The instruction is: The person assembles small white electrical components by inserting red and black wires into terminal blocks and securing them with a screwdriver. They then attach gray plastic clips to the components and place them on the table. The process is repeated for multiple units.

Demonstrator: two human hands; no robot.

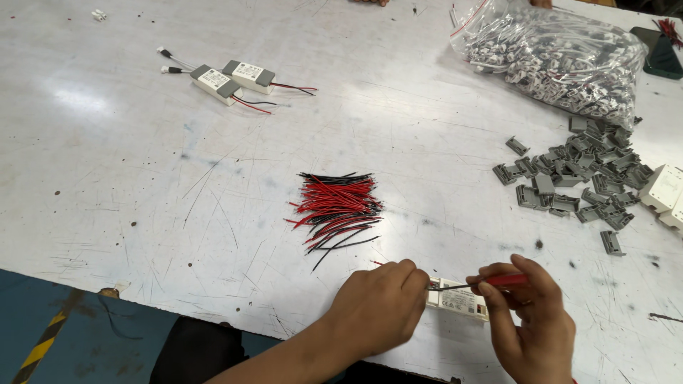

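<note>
- A red-handled screwdriver is gripped in the right hand, with the fingers closed around the handle. The thin metal shaft is pointed left, towards the end of a small white box.
- The white box is lain flat near the front edge of the bench, between the two hands. Its left end is covered by the left hand.
- The left hand is curled shut over that end of the box. A short piece of red wire is seen projecting from behind the knuckles; whether it is pinched by the fingertips cannot be told.
- A loose bundle of red and black wires is laid just beyond the left hand, towards the middle of the bench.
- A heap of small grey plastic clips is spread towards the right edge of the bench, well apart from the hands.
- Further white boxes are placed at the right edge, touching the heap of clips.
- A clear plastic bag filled with grey and white parts is set at the far right corner.
- Two finished boxes with grey end caps and attached leads are laid side by side towards the far left of the bench.
</note>
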